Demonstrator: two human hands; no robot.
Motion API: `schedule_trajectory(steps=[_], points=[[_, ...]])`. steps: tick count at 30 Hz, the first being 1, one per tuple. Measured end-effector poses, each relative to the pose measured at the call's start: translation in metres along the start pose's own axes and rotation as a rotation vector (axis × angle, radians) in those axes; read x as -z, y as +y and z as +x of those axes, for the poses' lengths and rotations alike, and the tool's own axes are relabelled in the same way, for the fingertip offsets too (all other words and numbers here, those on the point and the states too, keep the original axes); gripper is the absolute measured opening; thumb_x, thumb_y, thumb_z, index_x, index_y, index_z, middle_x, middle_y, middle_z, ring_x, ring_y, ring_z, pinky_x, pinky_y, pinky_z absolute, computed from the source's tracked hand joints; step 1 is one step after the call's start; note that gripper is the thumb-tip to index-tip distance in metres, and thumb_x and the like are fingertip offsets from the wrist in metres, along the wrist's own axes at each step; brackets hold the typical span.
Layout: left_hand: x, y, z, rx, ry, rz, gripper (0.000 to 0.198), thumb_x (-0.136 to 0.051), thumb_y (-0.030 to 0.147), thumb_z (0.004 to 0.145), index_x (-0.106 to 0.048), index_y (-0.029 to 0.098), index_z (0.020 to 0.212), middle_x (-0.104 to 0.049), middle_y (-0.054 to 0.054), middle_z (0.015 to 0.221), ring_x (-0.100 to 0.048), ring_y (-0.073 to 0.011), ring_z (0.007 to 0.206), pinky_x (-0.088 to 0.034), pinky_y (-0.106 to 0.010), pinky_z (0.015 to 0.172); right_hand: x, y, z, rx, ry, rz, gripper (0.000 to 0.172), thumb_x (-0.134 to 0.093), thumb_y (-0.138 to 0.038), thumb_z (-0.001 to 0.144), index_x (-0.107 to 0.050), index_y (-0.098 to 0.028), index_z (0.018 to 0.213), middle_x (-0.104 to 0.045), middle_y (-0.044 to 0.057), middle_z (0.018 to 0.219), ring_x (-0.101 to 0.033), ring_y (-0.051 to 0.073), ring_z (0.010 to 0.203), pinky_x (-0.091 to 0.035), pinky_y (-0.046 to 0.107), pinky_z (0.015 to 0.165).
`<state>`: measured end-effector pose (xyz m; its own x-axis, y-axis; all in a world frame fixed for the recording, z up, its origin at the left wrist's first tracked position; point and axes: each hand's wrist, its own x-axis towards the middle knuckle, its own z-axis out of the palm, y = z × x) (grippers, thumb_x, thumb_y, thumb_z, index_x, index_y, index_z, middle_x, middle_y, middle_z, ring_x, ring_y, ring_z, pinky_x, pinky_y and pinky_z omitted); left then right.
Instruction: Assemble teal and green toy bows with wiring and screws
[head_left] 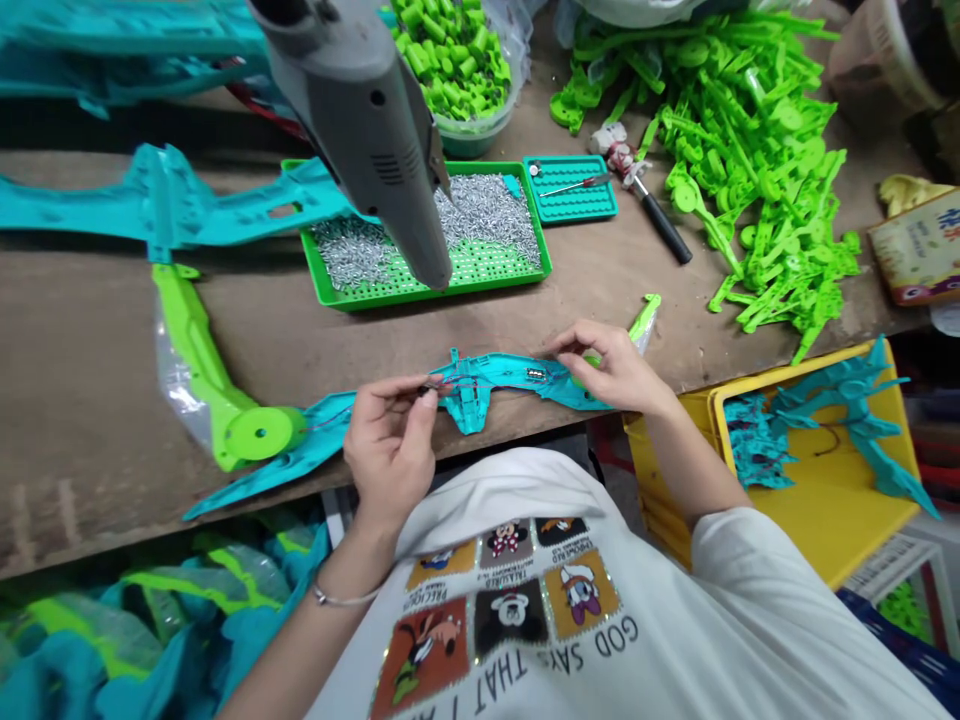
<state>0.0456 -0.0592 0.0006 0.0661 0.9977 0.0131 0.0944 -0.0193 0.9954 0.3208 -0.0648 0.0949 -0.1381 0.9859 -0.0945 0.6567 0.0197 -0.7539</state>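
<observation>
My left hand [394, 445] pinches a small dark part [428, 388] between thumb and fingers; its exact kind is too small to tell. From it a thin red wire [495, 386] runs over the blue plastic frame [470, 395], which lies along the table's front edge. Over the right part of this frame, the fingers of my right hand [619, 370] are bent together at a thin wire. A small metallic piece [535, 374] sits in the frame beside them. Green arms with clear covers join the frame at both ends; the left green arm [191, 350] points away from me.
Beyond the hands, a green tray [427, 295] holds many screws under a grey electric screwdriver [375, 130]. A teal tray [574, 205], a hammer [660, 225] and a heap of green parts [765, 170] lie to the right. A yellow bin [832, 500] stands by the table edge.
</observation>
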Motion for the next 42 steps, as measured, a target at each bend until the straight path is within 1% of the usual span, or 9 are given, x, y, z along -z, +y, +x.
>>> schedule_trajectory(steps=[3,6,8,13,22,26,33,39,42], points=[[0.002,0.0,0.001,-0.019,-0.034,-0.03,0.019,-0.064,0.03,0.097,-0.06,0.022,0.113,-0.073,-0.005,0.113,-0.075,-0.0191,0.1,-0.062,-0.038,0.093,0.008,-0.001,-0.002,0.064,-0.099,-0.033,0.031,-0.056,-0.007,0.083,-0.072,-0.022,0.105,-0.075,0.004,0.108,-0.069,0.02,0.099,-0.054,0.035,0.092],[0.003,0.003,0.001,-0.042,-0.07,-0.073,0.015,-0.064,0.029,0.096,-0.06,0.022,0.109,-0.072,-0.006,0.117,-0.074,-0.0193,0.101,-0.062,-0.042,0.096,0.004,-0.003,0.0,0.084,-0.121,-0.052,0.021,-0.062,-0.014,0.087,-0.074,-0.021,0.103,-0.075,0.005,0.104,-0.069,0.019,0.096,-0.054,0.035,0.09],[0.005,0.005,0.0,-0.068,-0.094,-0.075,0.013,-0.065,0.028,0.096,-0.06,0.022,0.106,-0.072,-0.007,0.119,-0.073,-0.0206,0.106,-0.061,-0.043,0.098,-0.006,-0.003,0.005,0.046,-0.059,-0.042,0.011,-0.066,-0.026,0.092,-0.074,-0.02,0.096,-0.075,0.004,0.096,-0.068,0.017,0.085,-0.054,0.032,0.081],[0.013,0.008,-0.004,-0.17,-0.143,0.109,0.011,-0.068,0.022,0.091,-0.06,0.022,0.099,-0.071,-0.009,0.121,-0.07,-0.0238,0.114,-0.059,-0.046,0.101,-0.033,0.01,0.023,-0.184,0.154,0.082,0.023,-0.072,-0.033,0.087,-0.071,-0.018,0.104,-0.073,0.001,0.081,-0.062,0.011,0.063,-0.052,0.027,0.068],[0.021,0.0,-0.009,-0.153,-0.294,0.008,0.01,-0.059,0.016,0.094,-0.052,0.023,0.097,-0.067,-0.012,0.132,-0.071,-0.0243,0.117,-0.062,-0.045,0.099,-0.039,0.01,0.033,-0.33,0.159,0.42,0.039,-0.079,-0.035,0.075,-0.062,-0.018,0.106,-0.069,0.001,0.086,-0.064,0.011,0.065,-0.054,0.025,0.06],[0.022,-0.001,-0.008,-0.295,-0.334,0.116,0.021,-0.061,0.008,0.091,-0.054,0.024,0.102,-0.073,-0.008,0.123,-0.072,-0.0216,0.114,-0.062,-0.038,0.09,-0.048,0.004,0.031,-0.288,0.279,0.29,0.023,-0.074,-0.037,0.082,-0.061,-0.02,0.088,-0.062,-0.003,0.071,-0.057,0.01,0.061,-0.048,0.024,0.057],[0.022,0.0,0.002,-0.57,-0.428,0.253,0.045,-0.061,0.002,0.087,-0.057,0.025,0.126,-0.074,-0.007,0.119,-0.072,-0.0207,0.11,-0.059,-0.038,0.095,-0.06,-0.006,0.034,-0.053,0.173,-0.088,0.009,-0.065,-0.024,0.093,-0.073,-0.02,0.091,-0.069,0.004,0.089,-0.062,0.015,0.076,-0.052,0.03,0.079],[0.013,0.011,0.025,-0.408,-0.27,0.431,0.031,-0.056,0.014,0.094,-0.058,0.021,0.124,-0.071,-0.008,0.113,-0.069,-0.0232,0.105,-0.055,-0.039,0.095,-0.066,-0.005,0.04,-0.013,0.054,-0.234,0.009,-0.063,-0.013,0.09,-0.07,-0.019,0.09,-0.075,0.005,0.097,-0.066,0.018,0.085,-0.048,0.03,0.081],[-0.007,0.024,0.042,-0.381,-0.329,0.513,0.041,-0.059,0.027,0.097,-0.051,0.019,0.137,-0.07,-0.011,0.122,-0.065,-0.027,0.115,-0.052,-0.043,0.102,-0.068,-0.005,0.041,-0.031,0.056,-0.276,0.012,-0.059,-0.012,0.088,-0.069,-0.019,0.09,-0.073,0.002,0.083,-0.064,0.016,0.075,-0.044,0.027,0.073]])
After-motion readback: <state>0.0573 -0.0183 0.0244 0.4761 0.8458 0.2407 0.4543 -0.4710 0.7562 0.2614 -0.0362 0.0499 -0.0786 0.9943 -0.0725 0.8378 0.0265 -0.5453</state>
